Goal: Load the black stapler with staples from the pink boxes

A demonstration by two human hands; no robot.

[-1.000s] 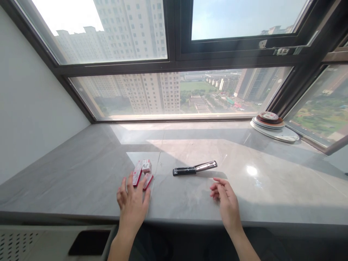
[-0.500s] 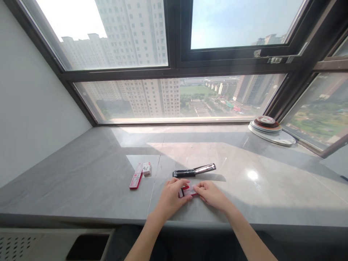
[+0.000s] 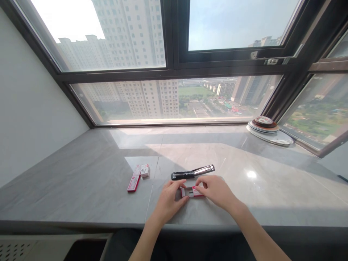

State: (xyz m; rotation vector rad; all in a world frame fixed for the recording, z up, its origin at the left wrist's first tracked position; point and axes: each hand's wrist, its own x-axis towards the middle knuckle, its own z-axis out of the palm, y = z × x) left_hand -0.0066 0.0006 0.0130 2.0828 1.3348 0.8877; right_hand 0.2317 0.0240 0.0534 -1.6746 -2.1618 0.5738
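Observation:
Between my hands, near the front of the grey sill, lies a small red-and-white box (image 3: 199, 192), slid partly open. Its grey inner tray (image 3: 187, 192) shows on the left, with a small dark piece in it that is too small to name. My left hand (image 3: 169, 198) grips the tray's left end between thumb and fingers. My right hand (image 3: 216, 189) is closed at the box's right part, fingertips pinched over its top. Just beyond the hands lies a black stapler (image 3: 185, 175), its silver-lined upper arm (image 3: 204, 169) swung open to the right.
To the left lie a flat red-and-white box (image 3: 133, 183) and a small white box (image 3: 145, 170) touching it. Stacked plates (image 3: 263, 127) stand in the far right corner. Dark-framed windows (image 3: 174, 72) rise behind the sill (image 3: 81, 181).
The box has been slid further open, baring more of its inner tray. My right hand has shifted right and turned over the box; my left hand keeps its hold. The view has shifted slightly.

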